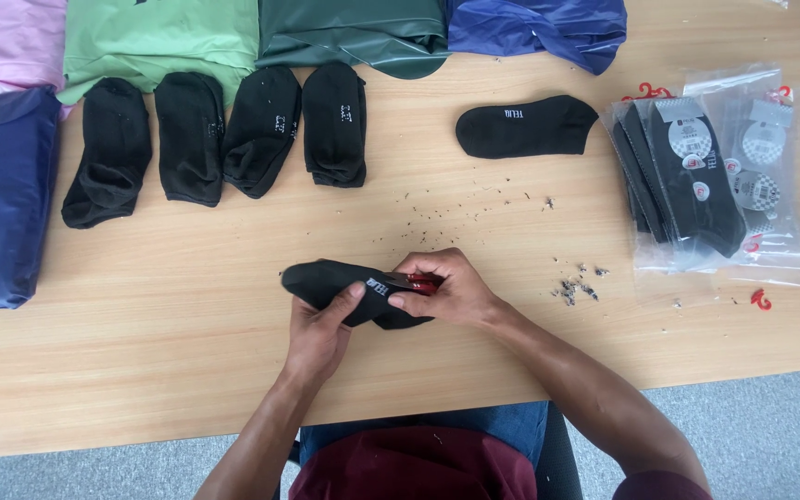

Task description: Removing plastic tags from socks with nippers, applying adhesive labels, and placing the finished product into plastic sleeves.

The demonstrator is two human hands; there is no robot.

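Note:
A black sock (326, 281) with a small white label lies in front of me near the table's front edge. My left hand (318, 335) grips it from below, thumb pressed on the label. My right hand (444, 289) pinches the sock's right end together with a small red plastic piece (421, 281), which is mostly hidden by the fingers. A single black sock (525, 126) lies flat further back. Several folded black socks (219, 134) sit in a row at the back left.
A stack of packaged black socks in clear bags (706, 171) lies at the right, with a red hook (761, 300) beside it. Folded garments in pink, green, dark green and blue (344, 32) line the back edge. Small scraps (574, 290) dot the wooden table (141, 315).

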